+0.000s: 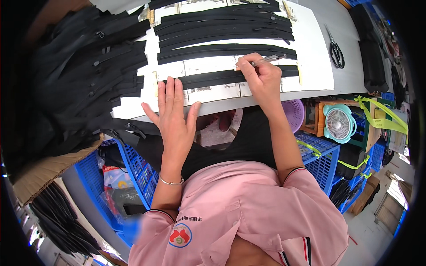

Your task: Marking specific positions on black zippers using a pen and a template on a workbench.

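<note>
A white board [317,55] with dark marks lies on the table, and several black zipper strips [224,31] are laid across it in rows. My left hand [175,115] rests flat with fingers spread, its fingertips at the left end of the nearest black zipper strip [211,80]. In my right hand [264,84] a clear pen [274,58] is gripped, its upper end slanting up to the right. That hand sits over the right part of the same strip. My fingers hide the pen's tip.
A large heap of black zipper strips [88,66] covers the table's left side. Black-handled scissors [336,53] lie right of the board. Below the edge are a blue crate [128,170] at left, a purple basket [293,115] and a turquoise fan [339,124] at right.
</note>
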A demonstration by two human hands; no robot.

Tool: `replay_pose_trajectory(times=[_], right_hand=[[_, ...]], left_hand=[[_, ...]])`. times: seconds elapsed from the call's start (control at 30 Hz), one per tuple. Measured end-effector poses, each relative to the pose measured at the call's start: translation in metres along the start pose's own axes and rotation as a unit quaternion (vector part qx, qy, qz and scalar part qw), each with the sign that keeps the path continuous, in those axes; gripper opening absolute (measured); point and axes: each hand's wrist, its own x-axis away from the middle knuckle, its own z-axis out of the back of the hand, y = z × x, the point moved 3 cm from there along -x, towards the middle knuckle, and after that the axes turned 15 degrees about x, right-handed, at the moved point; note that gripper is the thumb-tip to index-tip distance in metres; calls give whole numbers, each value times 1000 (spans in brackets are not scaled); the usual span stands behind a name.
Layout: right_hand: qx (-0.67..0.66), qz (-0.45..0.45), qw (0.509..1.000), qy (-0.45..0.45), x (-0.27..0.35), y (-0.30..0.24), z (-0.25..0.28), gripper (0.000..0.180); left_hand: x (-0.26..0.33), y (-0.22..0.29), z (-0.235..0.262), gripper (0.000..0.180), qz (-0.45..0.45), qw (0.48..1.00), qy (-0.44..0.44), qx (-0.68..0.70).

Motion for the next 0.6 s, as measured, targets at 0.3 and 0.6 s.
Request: replay_pose_trajectory(times=[0.3, 0.6], right_hand=[[34, 32, 999, 15, -1, 19, -1, 14], [97, 61, 993, 38, -1, 23, -6, 15]], left_hand=[[-2, 3, -1, 68, 8, 1000, -5, 6], [-21, 46, -24, 62, -109, 984, -14, 142]])
